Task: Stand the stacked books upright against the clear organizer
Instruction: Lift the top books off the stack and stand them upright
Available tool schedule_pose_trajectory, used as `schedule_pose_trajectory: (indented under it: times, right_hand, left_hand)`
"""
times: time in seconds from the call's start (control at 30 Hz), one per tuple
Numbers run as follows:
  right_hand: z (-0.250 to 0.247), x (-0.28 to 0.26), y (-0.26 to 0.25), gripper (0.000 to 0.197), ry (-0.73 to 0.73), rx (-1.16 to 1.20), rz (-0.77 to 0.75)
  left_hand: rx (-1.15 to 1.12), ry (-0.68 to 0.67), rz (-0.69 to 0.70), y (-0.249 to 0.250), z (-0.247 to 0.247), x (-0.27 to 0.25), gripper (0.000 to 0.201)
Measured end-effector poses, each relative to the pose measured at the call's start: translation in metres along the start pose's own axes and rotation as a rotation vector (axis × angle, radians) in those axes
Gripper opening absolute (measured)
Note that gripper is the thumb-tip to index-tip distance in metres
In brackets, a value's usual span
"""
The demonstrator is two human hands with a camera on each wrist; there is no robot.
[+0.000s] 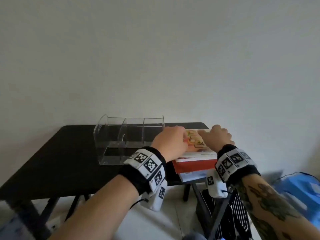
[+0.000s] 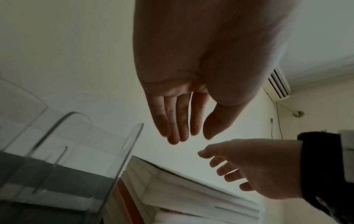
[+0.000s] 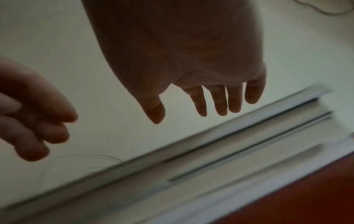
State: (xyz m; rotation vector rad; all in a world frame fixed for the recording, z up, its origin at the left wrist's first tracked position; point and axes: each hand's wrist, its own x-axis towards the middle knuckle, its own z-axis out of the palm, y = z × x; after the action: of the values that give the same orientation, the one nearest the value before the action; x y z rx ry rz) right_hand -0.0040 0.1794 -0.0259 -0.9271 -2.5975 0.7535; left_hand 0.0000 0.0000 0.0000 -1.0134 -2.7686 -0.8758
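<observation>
head view shows a flat stack of books with a white and red top cover (image 1: 195, 158) lying on the right end of a black rectangular table (image 1: 52, 161), just right of a clear acrylic organizer with three compartments (image 1: 128, 135). the stack's long axis runs from the near table edge toward the white wall (image 1: 155, 49), covers facing up, its near end overhanging the edge slightly. the left hand (image 1: 170, 142) hovers over the stack's left side and the right hand (image 1: 218, 135) over its right. left wrist view shows the left hand's fingers (image 2: 176, 121) straight and close together, holding nothing. right wrist view shows the right hand's fingers (image 3: 220, 100) straight, slightly apart, above the page edges; whether any fingertip touches the top cover is hard to tell through the blur.
</observation>
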Motion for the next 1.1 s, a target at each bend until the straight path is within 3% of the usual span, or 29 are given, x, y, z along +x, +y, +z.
schedule_pose_trajectory:
  times: [0.1,0.2,0.3,0.37,0.47,0.6,0.73,0.87,1.0,1.1]
  right_hand:
    - [0.0,0.009,0.022,0.086,-0.051,-0.168,0.101]
    - [0.002,0.015,0.039,0.099,-0.127,-0.139,0.118]
    - [-0.002,0.017,0.043,0.092,-0.151,-0.134,0.052]
    - [-0.004,0.017,0.042,0.09,-0.134,-0.175,0.052]
    - [-0.008,0.013,0.037,0.092,-0.067,-0.231,0.073]
    - [-0.021,0.006,0.031,0.079,0.104,-0.18,0.029]
    - [-0.046,-0.001,0.015,0.05,0.196,-0.034,-0.059]
    - [-0.082,-0.016,-0.007,0.024,0.283,0.031,-0.165]
    - [-0.118,-0.049,-0.042,0.03,0.411,0.044,-0.332]
    - [-0.133,-0.074,-0.073,0.036,0.525,0.102,-0.489]
  left_hand:
    - [0.113,-0.109,0.016,0.005,0.023,0.012,0.023]
    - [0.19,-0.197,-0.007,0.006,0.044,0.023,0.022]
    - [0.279,-0.219,0.022,0.0,0.061,0.032,0.054]
    - [0.327,-0.185,0.041,-0.003,0.071,0.034,0.062]
    - [0.422,-0.119,0.051,-0.006,0.079,0.032,0.061]
    - [0.444,-0.082,0.039,0.0,0.082,0.028,0.065]
    - [0.33,0.026,0.041,0.008,0.078,0.025,0.053]
    - [0.25,0.087,0.014,0.015,0.065,0.019,0.057]
    - [0.057,0.074,-0.032,0.031,0.039,0.011,0.057]
    - [0.011,0.161,-0.027,0.037,0.012,0.006,0.072]
